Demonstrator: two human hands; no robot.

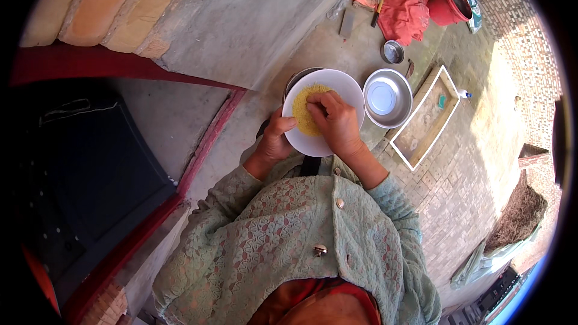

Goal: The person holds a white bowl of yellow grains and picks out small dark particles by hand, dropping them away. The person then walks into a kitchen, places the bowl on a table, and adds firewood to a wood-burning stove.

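A white bowl (pixel 346 85) is held in front of my body, with a layer of small yellow grains (pixel 306 119) inside it. My left hand (pixel 278 137) grips the bowl's left edge, thumb over the rim. Over the grains is my right hand (pixel 337 119), its fingers bent and pinched together at the grain surface. Whatever lies between those fingertips is too small to make out. Partly covered by the bowl, the rim of another round vessel (pixel 293 79) shows behind it. Just right of the bowl stands a wide metal basin (pixel 404 108).
A small metal bowl (pixel 393 52) sits beyond the basin. To the right lies a white-rimmed rectangular trough (pixel 415 159). Farther off are a red cloth (pixel 404 6), a red bucket (pixel 442 9) and a yellow-handled tool (pixel 380 5). A red-framed doorway (pixel 208 135) is at left.
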